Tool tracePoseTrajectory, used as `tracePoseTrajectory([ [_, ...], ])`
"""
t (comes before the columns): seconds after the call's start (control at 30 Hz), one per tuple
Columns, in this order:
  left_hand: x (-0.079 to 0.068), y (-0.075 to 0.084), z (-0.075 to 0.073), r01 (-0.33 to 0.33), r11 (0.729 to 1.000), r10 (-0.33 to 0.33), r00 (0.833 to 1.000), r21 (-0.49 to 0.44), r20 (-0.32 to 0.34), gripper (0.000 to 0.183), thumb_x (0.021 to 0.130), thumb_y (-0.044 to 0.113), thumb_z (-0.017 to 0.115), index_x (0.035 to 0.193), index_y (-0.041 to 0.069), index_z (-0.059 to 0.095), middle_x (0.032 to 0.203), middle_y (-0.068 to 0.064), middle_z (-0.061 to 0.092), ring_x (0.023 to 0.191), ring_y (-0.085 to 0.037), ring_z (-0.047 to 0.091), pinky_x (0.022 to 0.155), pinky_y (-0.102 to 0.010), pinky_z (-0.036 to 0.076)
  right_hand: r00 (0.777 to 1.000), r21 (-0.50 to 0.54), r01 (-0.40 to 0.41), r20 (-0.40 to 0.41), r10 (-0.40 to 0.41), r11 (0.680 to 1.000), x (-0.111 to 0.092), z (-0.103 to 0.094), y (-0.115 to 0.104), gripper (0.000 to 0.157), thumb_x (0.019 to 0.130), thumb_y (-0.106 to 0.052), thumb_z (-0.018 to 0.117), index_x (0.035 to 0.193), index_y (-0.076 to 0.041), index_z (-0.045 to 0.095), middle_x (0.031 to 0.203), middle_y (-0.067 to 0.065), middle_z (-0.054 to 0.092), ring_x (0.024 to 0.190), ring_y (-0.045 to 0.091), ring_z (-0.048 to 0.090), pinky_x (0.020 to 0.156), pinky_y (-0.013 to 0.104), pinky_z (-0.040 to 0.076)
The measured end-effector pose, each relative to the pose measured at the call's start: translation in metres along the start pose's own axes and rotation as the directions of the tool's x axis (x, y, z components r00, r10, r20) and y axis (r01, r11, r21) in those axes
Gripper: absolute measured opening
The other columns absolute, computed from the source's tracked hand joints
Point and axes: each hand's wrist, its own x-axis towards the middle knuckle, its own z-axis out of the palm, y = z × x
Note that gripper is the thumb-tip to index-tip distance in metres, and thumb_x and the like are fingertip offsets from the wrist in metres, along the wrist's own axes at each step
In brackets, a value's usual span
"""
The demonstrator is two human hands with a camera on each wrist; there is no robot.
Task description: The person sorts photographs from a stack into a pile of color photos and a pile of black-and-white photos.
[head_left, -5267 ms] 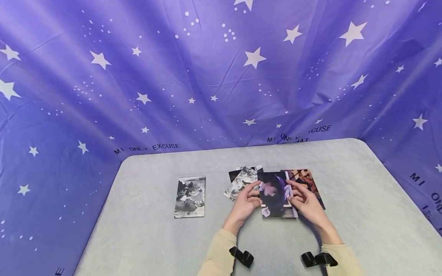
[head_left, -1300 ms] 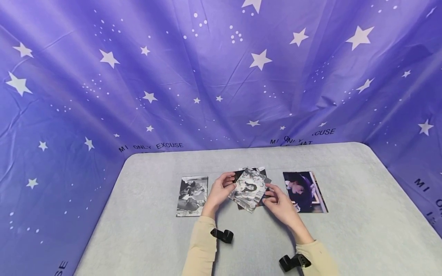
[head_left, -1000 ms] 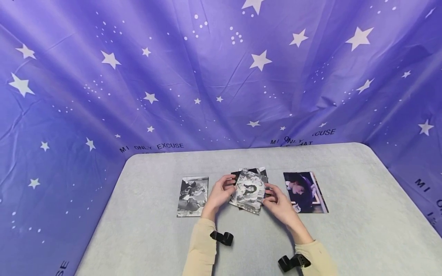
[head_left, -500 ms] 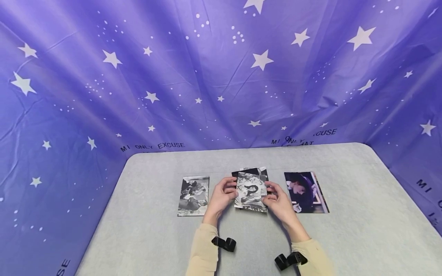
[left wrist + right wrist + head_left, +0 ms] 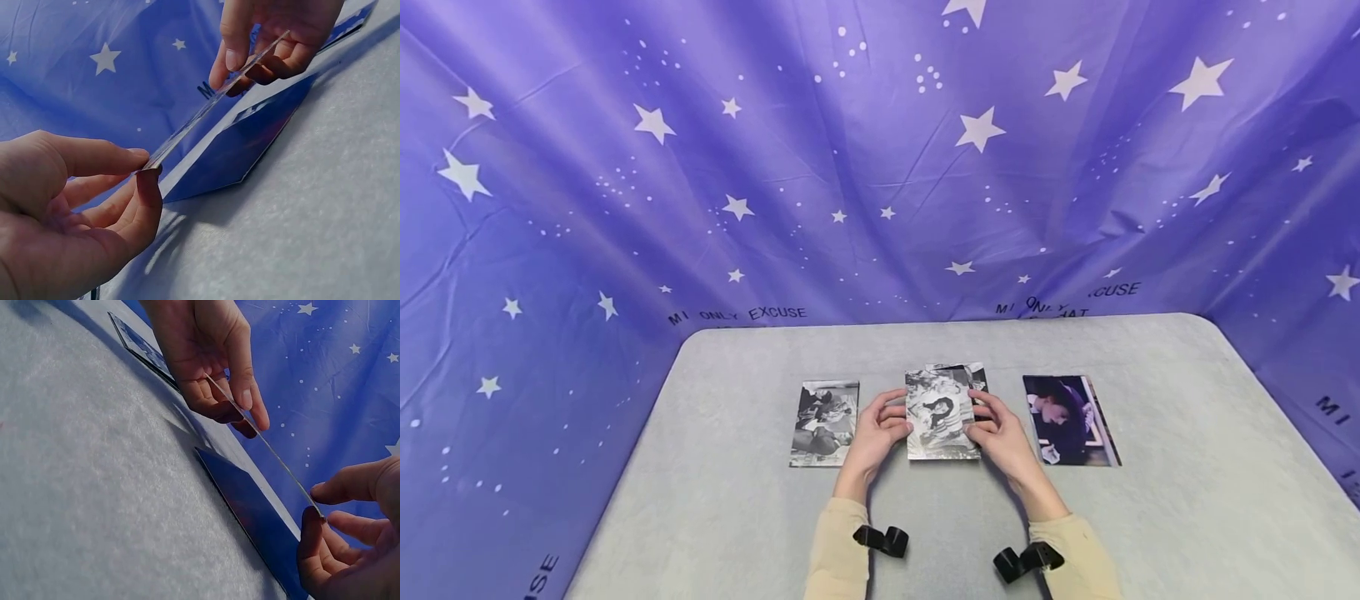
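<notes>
A black-and-white photo print is held by its two side edges between my hands. My left hand pinches its left edge with the thumb on top and fingers below. At the opposite edge my right hand does the same. In the left wrist view the print appears edge-on, thin and raised off the table. Behind and below it, other photos lie on the table, mostly hidden in the head view; the right wrist view shows a dark blue photo underneath.
To the left lies a neat stack of black-and-white photos. A colour photo in purple tones tops a slightly uneven pile on the right. A purple curtain with white stars hangs behind the grey table.
The purple photo, held in both hands earlier, now lies on the right pile. My hands moved left to the black-and-white print, which has turned from slanted to nearly straight.
</notes>
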Motion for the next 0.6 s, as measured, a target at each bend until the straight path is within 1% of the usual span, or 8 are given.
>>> tracePoseTrajectory([
  [0.13, -0.002, 0.002, -0.007, -0.007, 1.000, 0.007, 1.000, -0.012, 0.000, 0.058, 0.077, -0.018, 0.061, 0.133, -0.007, 0.050, 0.098, -0.017, 0.065, 0.081, -0.016, 0.064, 0.075, -0.022, 0.051, 0.999, 0.023, 0.011, 0.040, -0.012, 1.000, 0.002, 0.005, -0.002, 0.061, 0.080, 0.015, 0.058, 0.138, 0.003, 0.045, 0.113, 0.029, 0.057, 0.076, 0.009, 0.061, 0.069, 0.019, 0.048],
  [0.3, -0.007, 0.007, -0.015, -0.016, 1.000, 0.016, 1.000, -0.006, -0.013, 0.059, 0.077, -0.017, 0.060, 0.134, -0.008, 0.048, 0.101, -0.021, 0.064, 0.080, -0.016, 0.063, 0.076, -0.022, 0.051, 0.997, 0.036, 0.008, 0.076, -0.011, 0.999, 0.006, 0.012, -0.004, 0.062, 0.081, 0.015, 0.058, 0.139, 0.002, 0.044, 0.113, 0.028, 0.058, 0.077, 0.010, 0.060, 0.070, 0.019, 0.048],
  [0.43, -0.010, 0.010, -0.023, -0.006, 1.000, 0.006, 1.000, -0.008, -0.020, 0.060, 0.078, -0.017, 0.060, 0.135, -0.006, 0.048, 0.101, -0.018, 0.064, 0.081, -0.014, 0.063, 0.077, -0.024, 0.051, 0.995, 0.037, 0.015, 0.103, -0.019, 0.999, 0.008, 0.018, -0.007, 0.062, 0.081, 0.015, 0.059, 0.140, 0.002, 0.044, 0.114, 0.029, 0.058, 0.078, 0.012, 0.060, 0.069, 0.020, 0.048],
  [0.6, -0.013, 0.011, -0.033, -0.004, 1.000, 0.004, 0.999, 0.004, -0.032, 0.061, 0.078, -0.017, 0.060, 0.136, -0.005, 0.048, 0.099, -0.014, 0.063, 0.081, -0.014, 0.062, 0.077, -0.024, 0.051, 0.991, 0.042, 0.003, 0.134, -0.009, 0.999, 0.010, 0.028, -0.008, 0.063, 0.081, 0.015, 0.057, 0.140, 0.002, 0.043, 0.114, 0.028, 0.059, 0.075, 0.009, 0.059, 0.062, 0.020, 0.047],
])
